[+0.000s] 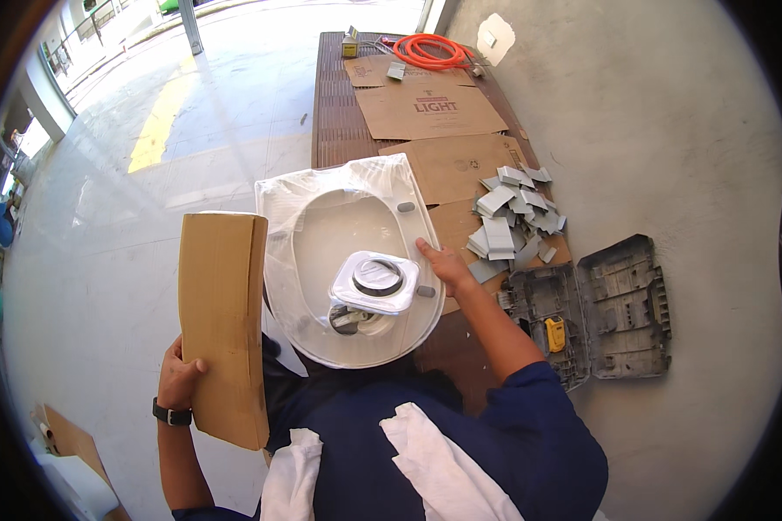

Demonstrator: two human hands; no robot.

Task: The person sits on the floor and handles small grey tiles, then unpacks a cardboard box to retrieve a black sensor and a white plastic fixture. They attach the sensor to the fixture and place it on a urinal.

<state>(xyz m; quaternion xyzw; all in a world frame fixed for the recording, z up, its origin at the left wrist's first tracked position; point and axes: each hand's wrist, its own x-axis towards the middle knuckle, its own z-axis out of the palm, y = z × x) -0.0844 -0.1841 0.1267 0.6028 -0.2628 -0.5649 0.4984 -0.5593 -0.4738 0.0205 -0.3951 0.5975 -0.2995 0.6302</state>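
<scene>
My left hand point(179, 375) grips the lower left edge of a flat, tall brown cardboard box point(222, 321), its thumb pressed on the front face. The box stands upright beside a white toilet seat point(280, 260) wrapped in clear plastic. My right hand point(446, 263) holds the seat by its right edge, fingers against the rim and partly hidden behind it. Grey bumpers show on the seat's underside. Inside its oval opening lies a white squarish part with a dark ring point(378, 282), and under that some bagged small fittings point(354, 320).
Ahead is a long brown slatted table point(330, 122) covered with flattened cardboard point(432, 111). An orange hose point(427, 52) lies coiled at its far end. Several grey metal offcuts point(504, 217) are piled at right, near an open black tool case point(626, 321) holding a yellow battery point(555, 335).
</scene>
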